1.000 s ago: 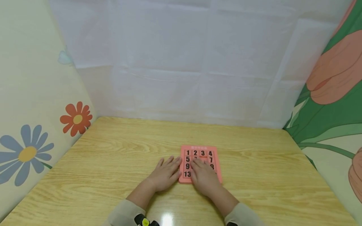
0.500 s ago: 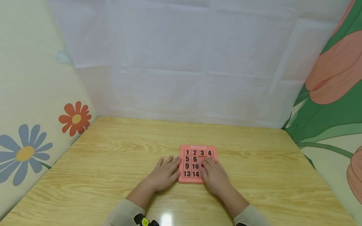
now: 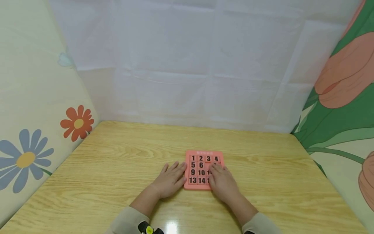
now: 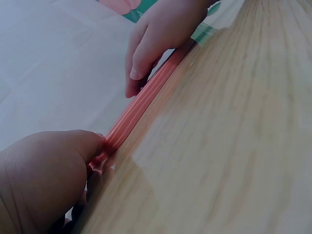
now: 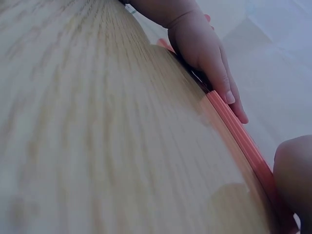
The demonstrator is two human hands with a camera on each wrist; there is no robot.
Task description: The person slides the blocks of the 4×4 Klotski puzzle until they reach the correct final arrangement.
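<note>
A pink number slide puzzle (image 3: 197, 187) lies flat on the table, its black digits facing up. Tiles 1 to 4 fill the top row, and a gap shows right of tile 6 (image 3: 201, 165). My left hand (image 3: 169, 180) lies along the puzzle's left side, fingertips and thumb touching its edge. Over the right columns rests my right hand (image 3: 224, 183), its loosely extended fingers on the tiles and covering several of them. In the left wrist view the puzzle's ridged side (image 4: 141, 105) runs between both hands; the right wrist view shows that side (image 5: 239, 131) too.
The wood-grain table (image 3: 131, 146) reaches back to a white cloth (image 3: 175, 65). Flower-printed panels stand on the left (image 3: 29, 97) and right (image 3: 344, 120). A dark band with a yellow patch (image 3: 150, 229) sits at the left sleeve.
My right hand has slid right across the puzzle, uncovering tiles 6, 10 and 14, and has stayed nearly still over the last half second. My left hand has kept its place.
</note>
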